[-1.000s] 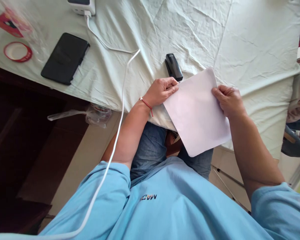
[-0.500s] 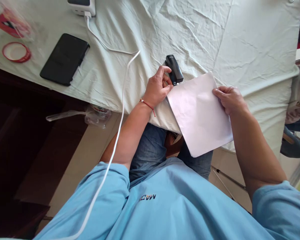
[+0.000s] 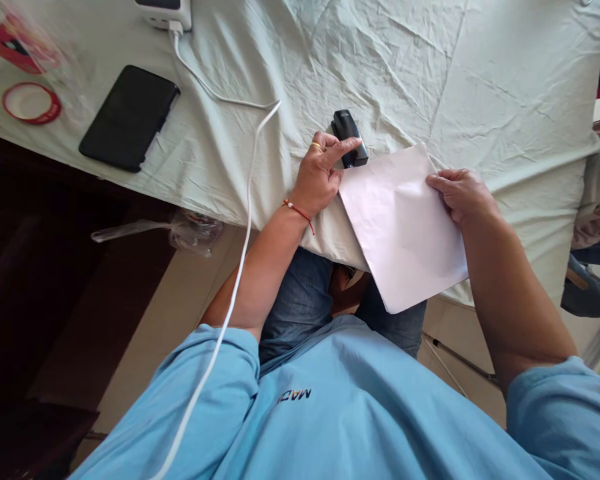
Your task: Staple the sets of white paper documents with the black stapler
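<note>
A white sheet of paper (image 3: 403, 230) lies over the near edge of the cloth-covered table (image 3: 480, 80). My right hand (image 3: 459, 193) grips its right edge. The sheet's far left corner sits at the mouth of a small black stapler (image 3: 349, 138). My left hand (image 3: 323, 172) rests on the stapler, its forefinger laid across the top and the thumb at the near side. A red cord bracelet is on that wrist.
A black phone (image 3: 129, 117) lies at the left on the cloth. A white cable (image 3: 240, 267) runs from a charger (image 3: 164, 12) down over the table edge. A red tape ring (image 3: 30, 103) sits far left. Another person is partly seen at the right edge.
My left hand let go of the paper's corner and moved up onto the stapler. The sheet shifted slightly right and its corner went to the stapler's mouth.
</note>
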{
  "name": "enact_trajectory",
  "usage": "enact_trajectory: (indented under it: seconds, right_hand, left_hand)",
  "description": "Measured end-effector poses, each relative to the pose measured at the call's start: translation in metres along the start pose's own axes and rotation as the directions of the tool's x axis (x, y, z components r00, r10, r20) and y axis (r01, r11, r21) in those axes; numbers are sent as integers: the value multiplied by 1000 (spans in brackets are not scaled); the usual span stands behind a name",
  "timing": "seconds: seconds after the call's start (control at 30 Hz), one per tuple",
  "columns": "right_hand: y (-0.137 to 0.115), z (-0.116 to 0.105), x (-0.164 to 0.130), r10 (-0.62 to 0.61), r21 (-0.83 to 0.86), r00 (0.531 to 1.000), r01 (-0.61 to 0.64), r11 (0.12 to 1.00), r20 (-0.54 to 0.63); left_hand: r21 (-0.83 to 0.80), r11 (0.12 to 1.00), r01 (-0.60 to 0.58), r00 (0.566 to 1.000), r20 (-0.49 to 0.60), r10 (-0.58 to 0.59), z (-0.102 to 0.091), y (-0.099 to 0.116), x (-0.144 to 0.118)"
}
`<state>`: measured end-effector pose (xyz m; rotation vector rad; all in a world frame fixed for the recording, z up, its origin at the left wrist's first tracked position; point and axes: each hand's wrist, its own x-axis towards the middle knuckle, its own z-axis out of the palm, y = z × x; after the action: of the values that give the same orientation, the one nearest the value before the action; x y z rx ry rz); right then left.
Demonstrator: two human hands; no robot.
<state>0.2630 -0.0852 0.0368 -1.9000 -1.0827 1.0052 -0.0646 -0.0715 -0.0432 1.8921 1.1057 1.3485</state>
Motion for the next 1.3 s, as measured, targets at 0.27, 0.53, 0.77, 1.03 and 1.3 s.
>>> enact_trajectory:
  seconds: [0.27,0.53,0.77,1.03,1.3]
  right_hand:
    - [-15,4,-11,119,-3,993,-119,993,-3]
    - [-16,4,-13,145,17,989,-145,989,-10]
    - [-8,2,-13,164,35,986,-164,986,-8]
    - [4,-12,-9,109,123,992,-117,985,68]
    - [27,-44,-51,95,207,990,-116,971,106]
  left_hand:
    - [-76,995,59,998,26,-57,-2,7,3]
    - [-65,997,47,998,33,-45,-4,6,2]
    - [-77,992,97,995,40,-95,-1,7,1]
    - [80,991,103,994,40,-107,5,8,-4]
    - [-113,990,84,995,69,-77,-3,7,1]
